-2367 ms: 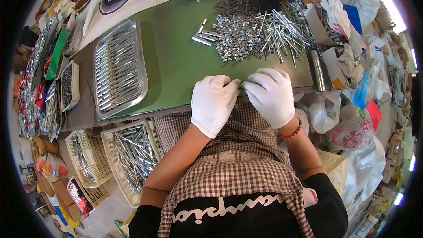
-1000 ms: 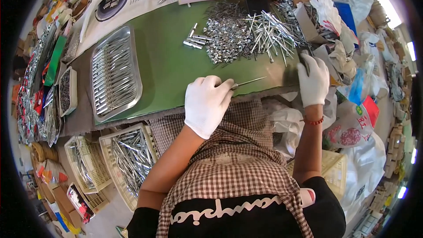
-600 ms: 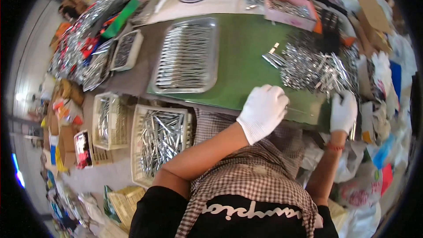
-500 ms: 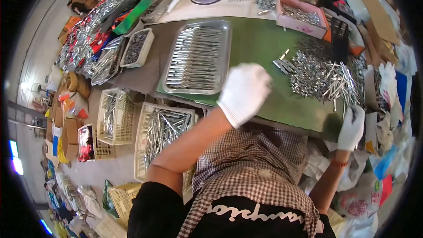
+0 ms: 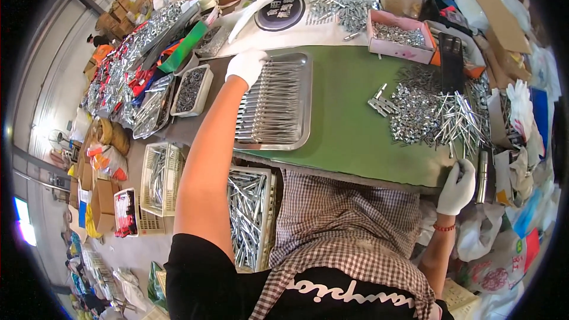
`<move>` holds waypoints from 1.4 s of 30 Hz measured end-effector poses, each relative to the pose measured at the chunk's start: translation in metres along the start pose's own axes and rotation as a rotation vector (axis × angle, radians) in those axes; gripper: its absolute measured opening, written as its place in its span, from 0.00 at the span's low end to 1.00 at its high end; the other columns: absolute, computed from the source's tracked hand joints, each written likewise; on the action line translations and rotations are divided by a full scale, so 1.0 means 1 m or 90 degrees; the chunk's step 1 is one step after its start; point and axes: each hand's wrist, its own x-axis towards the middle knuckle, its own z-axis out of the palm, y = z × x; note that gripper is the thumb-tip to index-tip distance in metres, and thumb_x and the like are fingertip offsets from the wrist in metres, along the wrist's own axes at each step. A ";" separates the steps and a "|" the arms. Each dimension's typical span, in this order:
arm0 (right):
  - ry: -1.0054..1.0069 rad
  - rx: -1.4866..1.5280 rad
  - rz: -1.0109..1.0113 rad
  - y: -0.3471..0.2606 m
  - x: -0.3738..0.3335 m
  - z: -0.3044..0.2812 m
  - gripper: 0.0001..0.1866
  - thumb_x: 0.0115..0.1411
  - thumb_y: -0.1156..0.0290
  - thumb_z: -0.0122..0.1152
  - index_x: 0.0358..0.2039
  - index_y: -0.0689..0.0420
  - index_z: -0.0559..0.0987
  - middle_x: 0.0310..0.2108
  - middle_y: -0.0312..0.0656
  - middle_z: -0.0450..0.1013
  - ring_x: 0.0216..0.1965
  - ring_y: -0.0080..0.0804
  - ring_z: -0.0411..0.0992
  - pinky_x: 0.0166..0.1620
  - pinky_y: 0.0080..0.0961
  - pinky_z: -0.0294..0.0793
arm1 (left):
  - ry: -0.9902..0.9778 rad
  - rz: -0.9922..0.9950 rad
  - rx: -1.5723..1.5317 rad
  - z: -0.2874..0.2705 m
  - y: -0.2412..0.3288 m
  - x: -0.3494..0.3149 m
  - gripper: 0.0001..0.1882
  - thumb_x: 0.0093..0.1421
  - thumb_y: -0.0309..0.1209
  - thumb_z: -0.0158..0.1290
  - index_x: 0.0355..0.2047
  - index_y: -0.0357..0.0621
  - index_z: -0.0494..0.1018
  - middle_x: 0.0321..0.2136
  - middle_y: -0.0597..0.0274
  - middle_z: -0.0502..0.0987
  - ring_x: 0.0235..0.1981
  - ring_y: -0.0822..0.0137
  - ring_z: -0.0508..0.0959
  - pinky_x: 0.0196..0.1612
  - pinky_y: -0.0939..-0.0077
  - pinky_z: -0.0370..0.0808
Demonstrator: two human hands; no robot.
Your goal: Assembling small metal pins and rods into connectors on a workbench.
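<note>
A metal tray (image 5: 305, 101) on the table holds a stacked row of slim shiny metal rods (image 5: 269, 109). At the tray's far left corner is my left hand (image 5: 246, 68) in a white glove, its fingers drawn together against the end of the row; what they pinch is hidden. My right hand (image 5: 456, 186), also gloved, rests curled at the near right edge of the green mat (image 5: 355, 124); the glove hides anything inside it. Just right of it stands a metal tube (image 5: 483, 175). Beyond it lie a pile of long pins (image 5: 459, 118) and a heap of small metal parts (image 5: 412, 109).
A pink box (image 5: 400, 44) of small parts and a black holder (image 5: 450, 62) stand at the back right. A white tub (image 5: 192, 89) of dark screws sits left of the tray. Below the table edge is a cream crate (image 5: 269, 213) of metal rods.
My left hand has swung from the right side of the tray to its far left corner. My right hand has shifted slightly down and left, and the tube beside it now shows.
</note>
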 end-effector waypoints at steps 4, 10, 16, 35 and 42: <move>0.007 -0.001 -0.026 -0.001 -0.001 -0.002 0.06 0.63 0.74 0.62 0.40 0.59 0.79 0.35 0.44 0.77 0.34 0.40 0.75 0.39 0.33 0.74 | -0.039 -0.108 0.040 -0.004 0.017 0.002 0.15 0.63 0.36 0.46 0.42 0.52 0.82 0.46 0.53 0.80 0.48 0.52 0.79 0.51 0.57 0.75; 0.027 0.014 -0.042 -0.011 0.001 -0.002 0.07 0.62 0.76 0.61 0.41 0.60 0.80 0.37 0.46 0.78 0.36 0.42 0.77 0.42 0.34 0.74 | 0.136 -0.006 0.066 -0.014 0.065 -0.003 0.11 0.59 0.33 0.51 0.35 0.41 0.79 0.36 0.51 0.78 0.41 0.49 0.78 0.46 0.55 0.76; -0.043 0.123 -0.123 -0.005 0.005 -0.015 0.13 0.59 0.82 0.58 0.44 0.60 0.80 0.38 0.47 0.77 0.39 0.44 0.76 0.44 0.33 0.74 | 0.044 0.455 -0.089 -0.030 0.206 -0.014 0.08 0.56 0.27 0.52 0.36 0.44 0.77 0.35 0.56 0.77 0.39 0.52 0.78 0.44 0.58 0.76; -0.183 0.077 -0.209 -0.055 0.006 -0.042 0.13 0.53 0.76 0.64 0.41 0.49 0.82 0.33 0.42 0.75 0.36 0.45 0.73 0.41 0.38 0.72 | 0.061 0.320 -0.399 -0.026 0.288 -0.091 0.10 0.54 0.22 0.54 0.37 0.43 0.76 0.36 0.54 0.77 0.36 0.52 0.79 0.40 0.63 0.78; -0.284 0.054 -0.279 -0.055 0.002 -0.027 0.14 0.52 0.78 0.60 0.39 0.48 0.80 0.33 0.38 0.73 0.38 0.43 0.72 0.43 0.38 0.70 | 0.038 0.317 -0.417 0.006 0.310 -0.127 0.09 0.53 0.26 0.59 0.36 0.44 0.78 0.33 0.58 0.77 0.36 0.52 0.77 0.41 0.59 0.74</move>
